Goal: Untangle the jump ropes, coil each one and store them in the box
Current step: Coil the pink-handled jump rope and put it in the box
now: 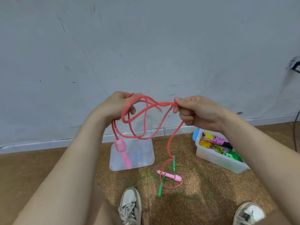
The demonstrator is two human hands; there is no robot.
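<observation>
A pink-red jump rope (142, 111) hangs in loops between my hands at chest height. My left hand (116, 106) grips several loops of it, and one pink handle (122, 150) dangles below that hand. My right hand (196, 111) pinches the rope between thumb and fingers. From there the rope drops to the floor, where its other pink handle (169, 175) lies across a green rope (162, 185) with green handles. The clear box (219, 157) on the right holds several coiled ropes.
A clear lid (146, 151) lies flat on the cork mat (194, 200) near the wall. My two shoes (131, 207) stand at the mat's near edge. A black cable (294, 127) runs down the wall at the far right.
</observation>
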